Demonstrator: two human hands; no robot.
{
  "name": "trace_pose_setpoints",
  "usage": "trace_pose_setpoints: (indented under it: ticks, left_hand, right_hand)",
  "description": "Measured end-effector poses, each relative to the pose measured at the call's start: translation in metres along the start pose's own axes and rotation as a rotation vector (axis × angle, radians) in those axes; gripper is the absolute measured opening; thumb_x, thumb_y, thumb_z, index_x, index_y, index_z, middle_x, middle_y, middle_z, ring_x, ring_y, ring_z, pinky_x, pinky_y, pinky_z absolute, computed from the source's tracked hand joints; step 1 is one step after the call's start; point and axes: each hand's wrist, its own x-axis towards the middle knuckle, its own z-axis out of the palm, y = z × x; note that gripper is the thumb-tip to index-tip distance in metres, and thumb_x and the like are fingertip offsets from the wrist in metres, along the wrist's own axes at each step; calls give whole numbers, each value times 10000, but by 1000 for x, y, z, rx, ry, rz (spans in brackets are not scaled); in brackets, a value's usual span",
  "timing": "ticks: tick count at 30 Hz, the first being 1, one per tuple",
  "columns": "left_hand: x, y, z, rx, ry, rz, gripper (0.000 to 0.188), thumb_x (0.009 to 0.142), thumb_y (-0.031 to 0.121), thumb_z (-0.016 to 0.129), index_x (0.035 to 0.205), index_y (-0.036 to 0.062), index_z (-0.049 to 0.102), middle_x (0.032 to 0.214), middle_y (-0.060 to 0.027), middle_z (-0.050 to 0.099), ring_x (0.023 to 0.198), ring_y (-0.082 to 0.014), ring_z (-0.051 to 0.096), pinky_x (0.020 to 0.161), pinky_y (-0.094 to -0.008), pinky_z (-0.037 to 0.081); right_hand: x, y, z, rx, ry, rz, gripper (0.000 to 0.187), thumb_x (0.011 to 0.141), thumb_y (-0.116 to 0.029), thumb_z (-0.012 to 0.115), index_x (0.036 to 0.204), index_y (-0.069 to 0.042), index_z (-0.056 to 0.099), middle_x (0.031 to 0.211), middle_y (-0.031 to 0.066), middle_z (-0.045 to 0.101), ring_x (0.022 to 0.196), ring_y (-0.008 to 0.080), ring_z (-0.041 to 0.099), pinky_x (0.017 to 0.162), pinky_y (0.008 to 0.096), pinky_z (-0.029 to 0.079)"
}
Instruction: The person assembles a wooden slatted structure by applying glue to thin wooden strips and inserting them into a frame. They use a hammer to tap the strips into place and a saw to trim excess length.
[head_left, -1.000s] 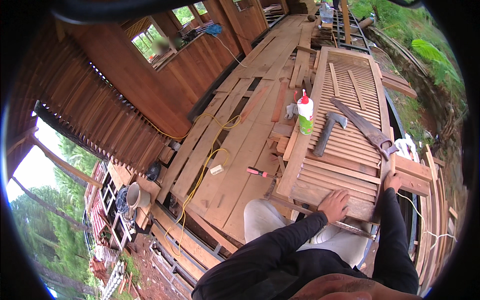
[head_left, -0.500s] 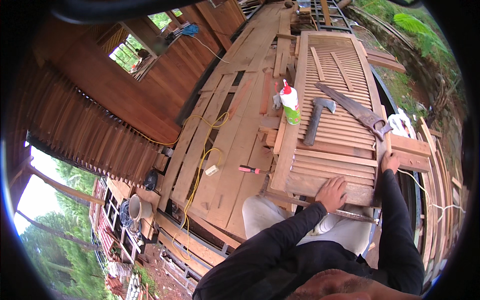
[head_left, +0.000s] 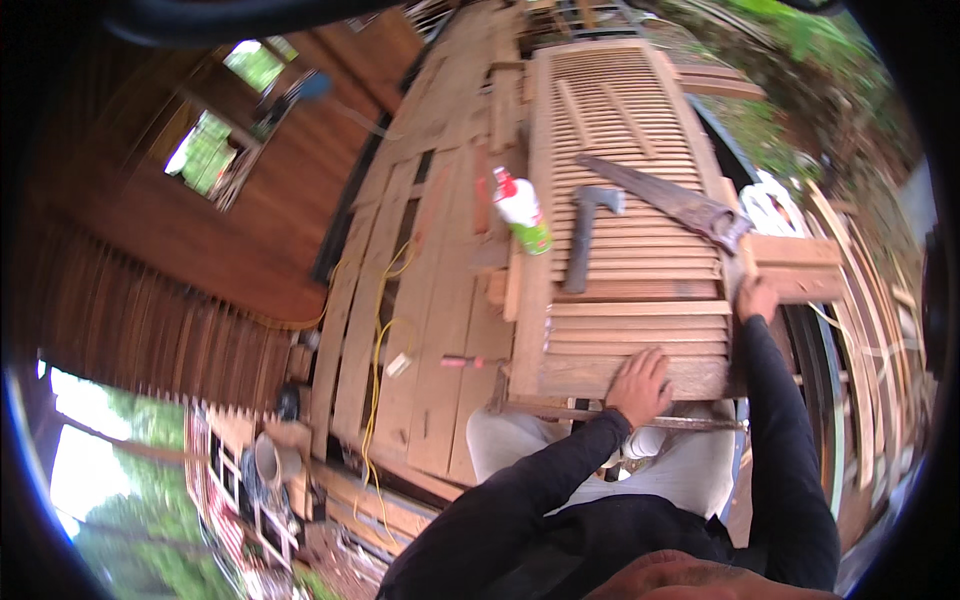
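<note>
A wooden louvered panel (head_left: 690,372) lies flat in front of me, its frame holding rows of slats. My left hand (head_left: 642,384) rests on its near rail, palm down with fingers stretched out. At the right side piece, my right hand (head_left: 757,299) is closed around the edge, its fingertips partly hidden. On the slats lie a hatchet (head_left: 582,240) with a dark handle and a handsaw (head_left: 670,200), its grip toward my right hand. A white and green bottle with a red cap (head_left: 522,212) stands by the panel's left side. Two loose wooden strips (head_left: 628,120) lie farther up.
A red-handled tool (head_left: 462,361) lies on the plank floor (head_left: 430,300) to the left, near a yellow cord (head_left: 378,400) with a white socket block (head_left: 399,364). Gaps show between some planks. Stacked boards (head_left: 795,268) and a white bag (head_left: 770,208) are at right.
The view has turned, so the panel and the tools on it appear farther left and a little higher. Both hands keep their places on the panel.
</note>
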Motion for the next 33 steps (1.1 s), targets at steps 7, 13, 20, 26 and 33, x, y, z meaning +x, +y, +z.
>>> trace_pose_setpoints:
  ticks: [7,13,20,26,33]
  left_hand:
    - [-15,-1,-8,5,24,-28,521,928,304,653,1335,-15,588,1418,-199,554,1376,-358,484,1172,-477,382]
    - [-13,0,-6,8,34,-14,517,918,296,661,1328,-10,588,1416,-204,555,1360,-364,495,1161,-484,393]
    - [-10,2,-10,-83,17,-131,439,904,271,678,1284,54,643,1379,-168,601,1315,-344,538,1118,-483,426]
    - [37,-2,-11,-316,112,-231,379,958,235,674,1282,39,654,1274,-224,668,1225,-404,607,1091,-465,458]
    - [132,-7,21,-184,40,-67,338,999,246,640,1251,24,677,1243,-211,683,1178,-388,635,1010,-445,495]
  right_hand:
    - [-13,-22,4,9,-4,-37,533,987,-467,539,1184,15,651,1241,275,643,1180,474,586,993,574,465]
    - [-9,-17,6,-28,18,-46,518,983,-466,563,1191,0,650,1218,259,653,1201,461,574,1006,565,458]
    - [-12,-19,2,20,-40,6,539,977,-474,579,1239,-10,656,1258,266,651,1232,467,571,1045,554,451]
    - [-13,-3,11,146,-26,-23,509,972,-444,591,1150,19,707,1165,283,693,1131,475,637,996,546,493]
    - [-18,-15,-14,373,104,124,302,901,-209,585,1094,-22,722,1110,249,707,1125,435,633,1021,533,488]
